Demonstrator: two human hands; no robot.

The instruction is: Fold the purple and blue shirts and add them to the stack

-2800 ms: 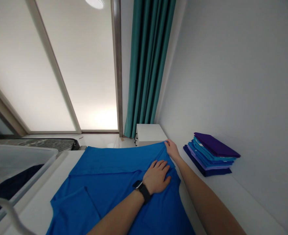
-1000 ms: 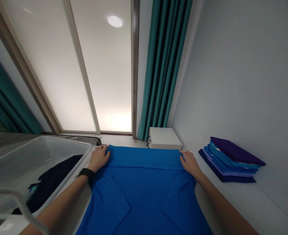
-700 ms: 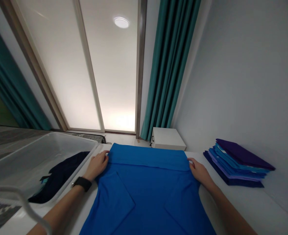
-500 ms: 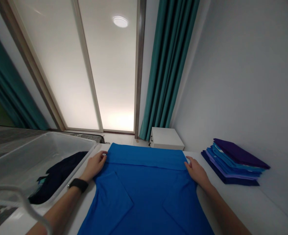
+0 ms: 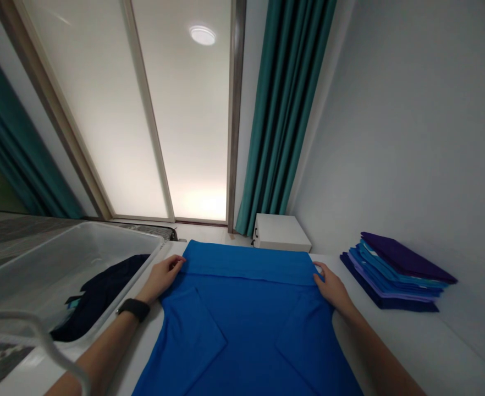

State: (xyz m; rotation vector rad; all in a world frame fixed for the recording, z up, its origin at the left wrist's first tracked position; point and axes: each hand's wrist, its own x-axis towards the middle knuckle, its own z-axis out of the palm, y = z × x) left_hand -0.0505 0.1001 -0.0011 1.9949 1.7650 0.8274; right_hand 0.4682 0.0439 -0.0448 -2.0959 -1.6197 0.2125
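Observation:
A bright blue garment with two patch pockets lies flat on a white table. Its far edge is folded over into a band. My left hand, with a black watch on the wrist, pinches the garment's left edge just below that band. At the right edge my right hand grips the cloth at the same height, fingers curled on it.
A stack of folded blue and purple cloths sits on the table by the right wall. A clear plastic bin at the left holds dark navy clothing. A small white cabinet and teal curtain stand beyond the table.
My left hand left the middle of the cloth and went to its left edge. The garment now lies square with its far edge folded over. In the last second the hands barely moved.

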